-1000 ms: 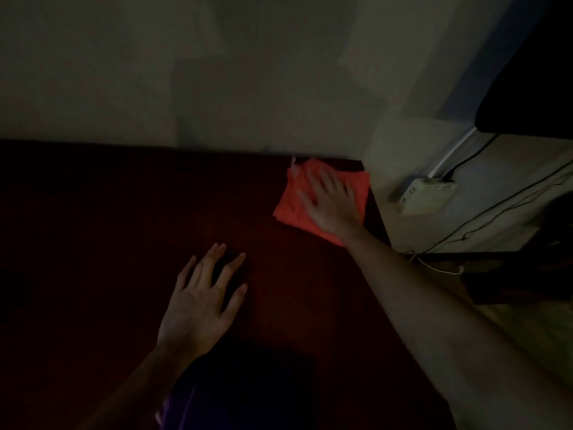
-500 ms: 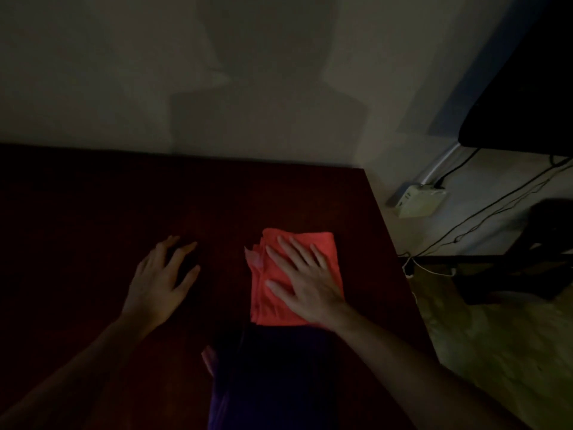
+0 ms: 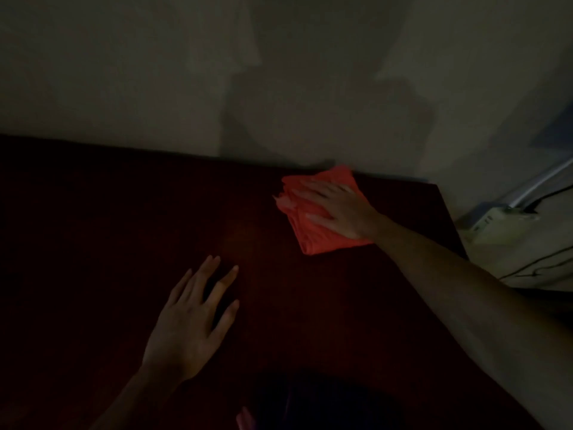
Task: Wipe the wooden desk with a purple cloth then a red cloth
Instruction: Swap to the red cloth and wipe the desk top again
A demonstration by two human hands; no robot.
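The room is dim. A folded red cloth (image 3: 313, 234) lies on the dark wooden desk (image 3: 108, 212) near its far right corner, against the wall. My right hand (image 3: 338, 209) presses flat on the cloth with fingers spread. My left hand (image 3: 192, 321) rests palm down on the bare desk nearer to me, fingers apart, holding nothing. A dark purple shape (image 3: 310, 405), perhaps the purple cloth, sits at the desk's near edge; it is too dark to tell.
A pale wall (image 3: 279, 72) rises behind the desk. Right of the desk's edge, a white box-shaped device (image 3: 496, 225) with black cables sits lower down.
My right hand has pushed the red cloth from the near middle of the desk away to the far right corner. My left hand stayed flat on the desk.
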